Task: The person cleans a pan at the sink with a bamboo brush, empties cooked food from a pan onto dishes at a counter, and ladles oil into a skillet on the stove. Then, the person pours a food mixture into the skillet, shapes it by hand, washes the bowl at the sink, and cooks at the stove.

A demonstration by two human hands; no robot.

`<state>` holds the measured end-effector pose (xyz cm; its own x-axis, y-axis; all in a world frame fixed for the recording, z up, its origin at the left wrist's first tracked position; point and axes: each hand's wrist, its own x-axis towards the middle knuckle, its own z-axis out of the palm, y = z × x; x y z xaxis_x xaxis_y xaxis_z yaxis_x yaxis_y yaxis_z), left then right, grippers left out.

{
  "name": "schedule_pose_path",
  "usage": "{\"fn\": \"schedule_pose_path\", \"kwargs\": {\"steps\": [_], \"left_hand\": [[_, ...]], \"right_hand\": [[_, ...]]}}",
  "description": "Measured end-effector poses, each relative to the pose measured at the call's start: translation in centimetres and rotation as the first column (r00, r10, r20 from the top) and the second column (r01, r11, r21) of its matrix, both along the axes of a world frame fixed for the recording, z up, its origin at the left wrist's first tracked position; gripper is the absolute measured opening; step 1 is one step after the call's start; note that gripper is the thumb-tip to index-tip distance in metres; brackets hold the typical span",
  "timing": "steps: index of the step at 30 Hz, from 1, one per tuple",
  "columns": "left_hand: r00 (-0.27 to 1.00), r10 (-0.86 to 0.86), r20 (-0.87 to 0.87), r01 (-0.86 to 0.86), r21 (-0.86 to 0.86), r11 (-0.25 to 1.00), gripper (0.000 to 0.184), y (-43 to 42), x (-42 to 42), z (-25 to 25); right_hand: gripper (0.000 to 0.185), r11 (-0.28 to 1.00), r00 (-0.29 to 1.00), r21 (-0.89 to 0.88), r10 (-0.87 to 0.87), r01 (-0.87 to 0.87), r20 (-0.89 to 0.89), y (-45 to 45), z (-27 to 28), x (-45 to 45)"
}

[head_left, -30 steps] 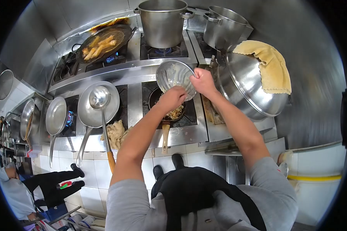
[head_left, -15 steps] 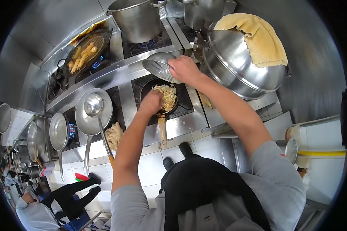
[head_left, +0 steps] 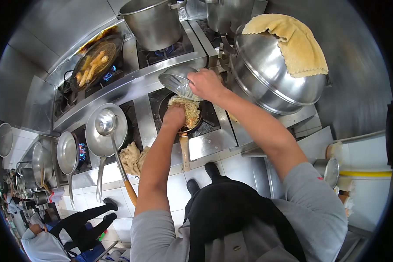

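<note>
My right hand (head_left: pixel 206 84) grips the rim of a metal bowl (head_left: pixel 174 79), tilted over a small dark frying pan (head_left: pixel 163 104). White residue coats the bowl's inside. A pale shredded mixture (head_left: pixel 192 112) with orange bits lies in the pan. My left hand (head_left: pixel 174 117) is at the left side of this mixture, its fingers curled; what they hold, if anything, is hidden. The pan's wooden handle (head_left: pixel 184 153) points toward me.
Left stand a steel pan (head_left: pixel 94 139) with a ladle (head_left: pixel 105 123) and a crumpled cloth (head_left: pixel 133 159). Food fries in a dark pan (head_left: pixel 91 67) over a flame. A large pot (head_left: pixel 153 26) and domed steamer (head_left: pixel 266 65) stand behind. Another person (head_left: pixel 46 244) is lower left.
My right hand and the bowl have shifted slightly left and down over the pan. My left hand has moved slightly, and the mixture in the pan looks rearranged.
</note>
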<state>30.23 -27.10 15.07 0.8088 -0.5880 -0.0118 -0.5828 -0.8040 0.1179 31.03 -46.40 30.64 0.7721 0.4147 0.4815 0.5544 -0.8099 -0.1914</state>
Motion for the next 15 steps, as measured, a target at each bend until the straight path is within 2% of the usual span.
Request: {"fn": "schedule_pose_path", "kwargs": {"steps": [1,3,6,8,9,11,12,14,15], "left_hand": [[0.998,0.038,0.040,-0.042,0.114,0.993,0.028,0.1,0.3,-1.1],[0.997,0.080,-0.023,-0.076,0.131,0.989,0.029,0.1,-0.8,1.5],[0.995,0.098,0.001,-0.097,0.094,0.991,0.029,-0.1,-0.8,2.0],[0.988,0.113,0.108,-0.106,-0.070,0.992,0.028,-0.2,-0.6,0.9],[0.988,0.113,0.106,-0.106,-0.071,0.992,0.028,-0.1,-0.7,0.4],[0.993,0.118,-0.027,-0.120,-0.069,0.990,0.028,0.0,-1.3,0.2],[0.993,0.119,-0.025,-0.120,-0.068,0.990,0.028,-0.1,-1.4,0.6],[0.989,0.085,0.118,-0.071,-0.118,0.990,0.027,-0.4,-1.4,1.1],[0.990,0.082,0.114,-0.069,-0.118,0.991,0.027,-0.4,-1.3,1.1]], "right_hand": [[0.012,1.000,1.000,-0.004,0.002,-0.002,-0.005,-0.1,-0.1,0.0],[0.012,1.000,1.000,-0.023,-0.010,0.010,-0.009,-0.1,-0.4,0.2],[0.012,0.999,0.999,-0.015,-0.050,0.050,-0.014,0.1,-0.5,-0.1],[0.011,0.999,0.999,-0.011,-0.045,0.044,-0.014,0.1,-0.6,0.1],[0.011,0.999,0.999,-0.010,-0.034,0.034,-0.013,0.1,-0.8,0.2],[0.011,0.999,1.000,-0.014,-0.030,0.029,-0.008,0.0,-0.8,0.3],[0.011,0.999,1.000,-0.013,-0.030,0.030,0.000,0.0,-0.7,0.4],[0.011,0.999,0.999,-0.014,-0.044,0.045,0.008,0.0,-0.6,0.7],[0.011,0.998,0.998,-0.019,-0.055,0.056,0.011,0.0,-0.7,0.7]]}}
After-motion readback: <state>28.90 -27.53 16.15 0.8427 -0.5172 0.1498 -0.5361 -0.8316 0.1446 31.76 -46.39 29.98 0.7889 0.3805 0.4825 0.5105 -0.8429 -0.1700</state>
